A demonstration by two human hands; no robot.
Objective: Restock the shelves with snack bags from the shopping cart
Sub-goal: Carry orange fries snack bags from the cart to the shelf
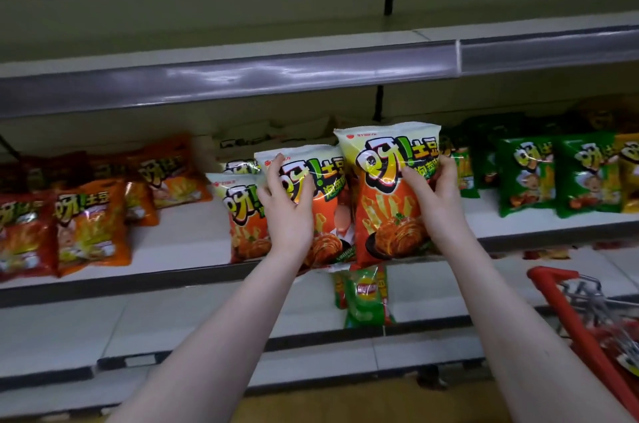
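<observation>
While the left hand (288, 211) is gripping a shorter white-and-orange foil snack bag (326, 177) by its left edge, the right hand (435, 194) is pinching a taller matching bag (383, 201) by its right edge, both bags standing upright on the white metal shelf (179, 242); a red wire shopping cart (553, 273) is standing at right.

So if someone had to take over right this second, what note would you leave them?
Left hand: grips an upright white-and-orange foil snack bag on the middle white shelf.
Right hand: grips a matching bag beside it, thumb in front.
Done: orange bags and green bags already sit on this shelf.
Left: settle both bags, then fetch more from the red wire shopping cart at right; its contents are blurred.
</observation>
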